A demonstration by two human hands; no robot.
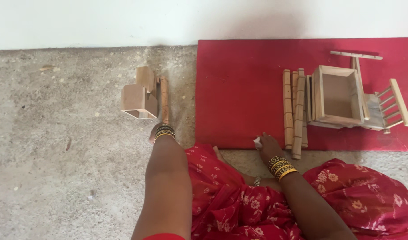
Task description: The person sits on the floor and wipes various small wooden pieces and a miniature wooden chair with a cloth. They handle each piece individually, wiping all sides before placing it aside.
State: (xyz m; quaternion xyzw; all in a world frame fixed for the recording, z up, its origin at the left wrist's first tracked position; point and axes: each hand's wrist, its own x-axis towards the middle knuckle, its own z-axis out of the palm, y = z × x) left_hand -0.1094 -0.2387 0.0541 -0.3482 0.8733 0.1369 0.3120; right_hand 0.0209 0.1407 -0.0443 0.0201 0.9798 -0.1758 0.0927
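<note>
Wooden sticks [295, 111]: bundled on red mat [239, 89], three o'clock. Right hand [269, 146] beside them, fingers pinching small white scrap [257, 142]. Left hand [158, 132] near wooden blocks [141, 95], fingers' state unreadable. Step judged: sorting parts; next move needs a freed grip.

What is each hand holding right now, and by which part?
Right hand pinches a small white scrap by its edge. Left hand is mostly hidden; a hold cannot be told.

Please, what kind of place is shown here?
Probably a home or small craft workspace on the floor: a rough concrete floor against a white wall, a red mat, and small wooden parts such as an open wooden box.
</note>
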